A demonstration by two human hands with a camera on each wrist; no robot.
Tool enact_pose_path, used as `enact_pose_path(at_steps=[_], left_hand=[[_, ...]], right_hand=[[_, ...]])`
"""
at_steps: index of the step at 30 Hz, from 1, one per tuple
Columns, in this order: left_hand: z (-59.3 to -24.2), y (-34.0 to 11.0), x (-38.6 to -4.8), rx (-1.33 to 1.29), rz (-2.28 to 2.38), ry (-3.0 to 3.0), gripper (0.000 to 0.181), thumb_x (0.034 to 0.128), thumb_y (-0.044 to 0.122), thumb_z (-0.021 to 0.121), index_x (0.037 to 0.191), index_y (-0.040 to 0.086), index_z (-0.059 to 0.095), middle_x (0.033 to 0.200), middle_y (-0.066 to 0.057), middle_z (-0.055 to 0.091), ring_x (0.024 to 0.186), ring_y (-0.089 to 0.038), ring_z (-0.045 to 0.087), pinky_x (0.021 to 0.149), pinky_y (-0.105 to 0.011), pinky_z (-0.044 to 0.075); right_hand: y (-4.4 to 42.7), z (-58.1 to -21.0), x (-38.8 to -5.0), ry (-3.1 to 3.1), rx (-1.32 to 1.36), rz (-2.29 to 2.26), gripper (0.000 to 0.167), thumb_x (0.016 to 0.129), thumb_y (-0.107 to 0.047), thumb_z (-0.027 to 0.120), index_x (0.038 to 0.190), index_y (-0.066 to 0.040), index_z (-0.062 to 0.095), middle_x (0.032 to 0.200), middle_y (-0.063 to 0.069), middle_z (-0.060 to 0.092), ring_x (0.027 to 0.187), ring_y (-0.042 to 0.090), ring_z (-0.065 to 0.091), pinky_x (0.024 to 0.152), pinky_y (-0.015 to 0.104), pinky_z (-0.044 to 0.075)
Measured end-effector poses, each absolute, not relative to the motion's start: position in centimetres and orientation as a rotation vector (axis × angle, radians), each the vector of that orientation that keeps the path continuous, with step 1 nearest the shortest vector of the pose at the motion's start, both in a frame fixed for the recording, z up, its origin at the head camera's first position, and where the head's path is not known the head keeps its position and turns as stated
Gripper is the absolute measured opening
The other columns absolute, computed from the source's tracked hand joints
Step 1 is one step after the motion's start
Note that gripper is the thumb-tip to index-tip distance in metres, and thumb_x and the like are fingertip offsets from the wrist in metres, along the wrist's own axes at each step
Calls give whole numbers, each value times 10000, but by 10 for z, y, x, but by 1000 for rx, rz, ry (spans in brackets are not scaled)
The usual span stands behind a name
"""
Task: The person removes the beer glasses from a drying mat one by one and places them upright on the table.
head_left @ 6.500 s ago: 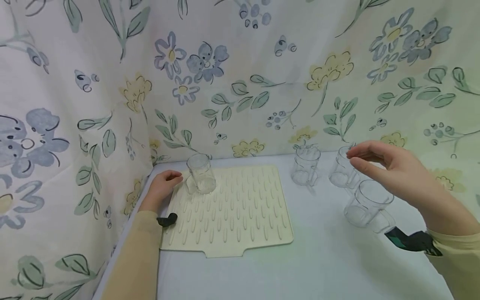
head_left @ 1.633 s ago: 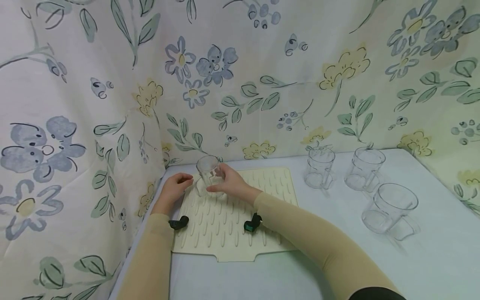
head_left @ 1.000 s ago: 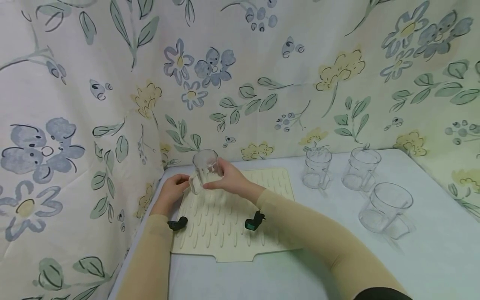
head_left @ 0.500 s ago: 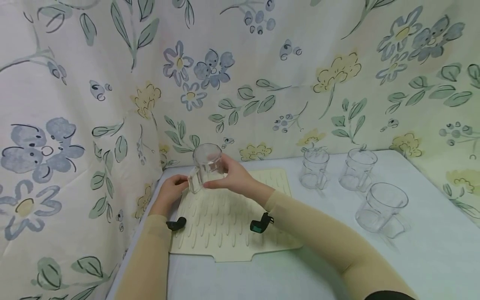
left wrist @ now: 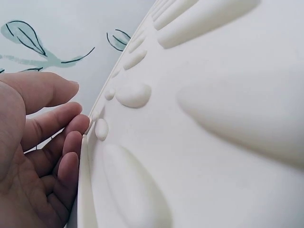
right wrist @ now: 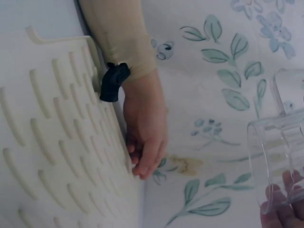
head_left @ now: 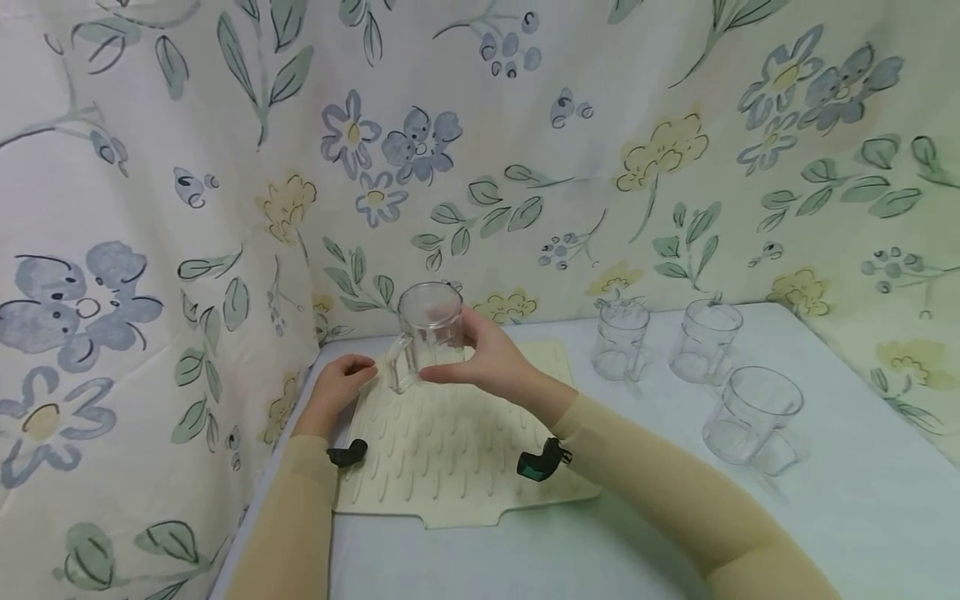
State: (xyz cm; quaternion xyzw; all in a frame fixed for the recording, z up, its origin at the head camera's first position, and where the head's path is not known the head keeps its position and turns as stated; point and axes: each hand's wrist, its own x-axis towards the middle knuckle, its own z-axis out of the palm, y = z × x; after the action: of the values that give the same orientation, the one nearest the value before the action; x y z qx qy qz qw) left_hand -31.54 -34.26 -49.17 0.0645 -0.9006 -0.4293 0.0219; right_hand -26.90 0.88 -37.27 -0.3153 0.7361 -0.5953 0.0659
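Note:
In the head view my right hand [head_left: 498,354] grips a clear glass mug [head_left: 429,321] by its body, holding it above the cream drying mat [head_left: 465,454]. The mug's handle points left, away from the palm. Fingertips [right wrist: 280,211] show through the glass in the right wrist view. My left hand [head_left: 337,392] rests at the mat's left edge, fingers loosely bent with nothing held. Up close in the left wrist view, those fingers [left wrist: 69,166] lie against the mat's raised rim, or very near it.
Three more clear mugs stand on the white tabletop [head_left: 637,533] at right: one [head_left: 621,342] nearest the mat, another [head_left: 705,342] beside it, a third [head_left: 752,417] in front. A floral curtain [head_left: 480,167] hangs behind and along the left side.
Earlier my right hand was among the mugs at right and the mug stood on the mat. The right hand then gripped it and raised it, lately shifting slightly right. The left hand stayed put.

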Motion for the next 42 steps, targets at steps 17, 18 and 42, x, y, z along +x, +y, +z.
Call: enact_pose_path(at_steps=[17,18,42], left_hand=[[-489,-340,-315,233,-1323,-2784,419,1122,345,665,1426,58,699,1487,-224,653,1389,-409,582,1202,-577,461],[-489,-340,-315,229,-1324,-2784,421,1121,344,665,1425,55,699,1485,-226,653,1385,-408,583,1199,-577,462],[-491,-339,-316,247,-1346,-2785,411,1122,349,666,1417,64,701,1482,-215,648,1381,-399,580,1184,-561,471]], right_hand=[[53,-348,-226,2224,-1035,-1841,871,822,-282,988,1575,-379,560,1536,-137,651,1513,139,560,1302,562,398],[56,-347,-224,2227,-1041,-1844,871,820,-281,988,1574,-375,563,1538,-138,651,1524,132,548,1312,560,383],[116,-351,-204,2295,-999,-1867,896,815,-215,993,1592,-322,559,1570,-103,639,1562,172,513,1317,620,331]])
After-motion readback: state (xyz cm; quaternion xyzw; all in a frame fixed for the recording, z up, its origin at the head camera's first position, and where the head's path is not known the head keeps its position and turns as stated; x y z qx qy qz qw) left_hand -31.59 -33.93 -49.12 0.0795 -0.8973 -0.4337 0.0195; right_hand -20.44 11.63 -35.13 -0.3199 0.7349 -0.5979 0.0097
